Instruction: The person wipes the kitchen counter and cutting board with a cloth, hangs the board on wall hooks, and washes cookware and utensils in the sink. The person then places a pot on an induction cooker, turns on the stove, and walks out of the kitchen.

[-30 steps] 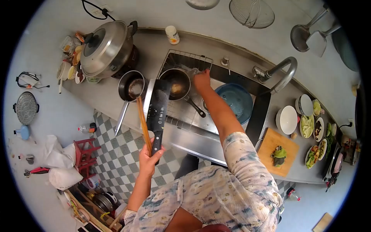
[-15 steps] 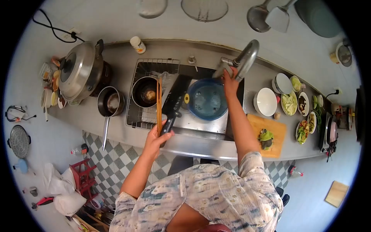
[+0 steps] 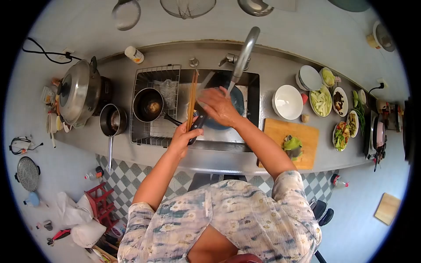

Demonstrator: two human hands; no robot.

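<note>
My left hand (image 3: 180,136) is closed around a pair of wooden chopsticks (image 3: 192,96) and the dark riveted handle of a kitchen knife (image 3: 197,126), held upward together over the sink. My right hand (image 3: 219,106), somewhat blurred, lies with fingers stretched across the knife's blade and hides most of it. Just above it is the spout of the faucet (image 3: 244,57), with what looks like a thin stream of water. A blue basin (image 3: 237,104) in the sink (image 3: 252,81) is partly covered by my right hand.
At left, a wire rack (image 3: 139,87) holds a dark pot (image 3: 148,105); a saucepan (image 3: 113,120) and large lidded pot (image 3: 79,92) stand beside it. At right are a cutting board (image 3: 307,153) with green scraps, a white bowl (image 3: 287,101) and several plates of cut vegetables.
My right hand has left the faucet handle and moved left onto the knife blade. The faucet spout now points over the basin. My left hand still holds the chopsticks and knife.
</note>
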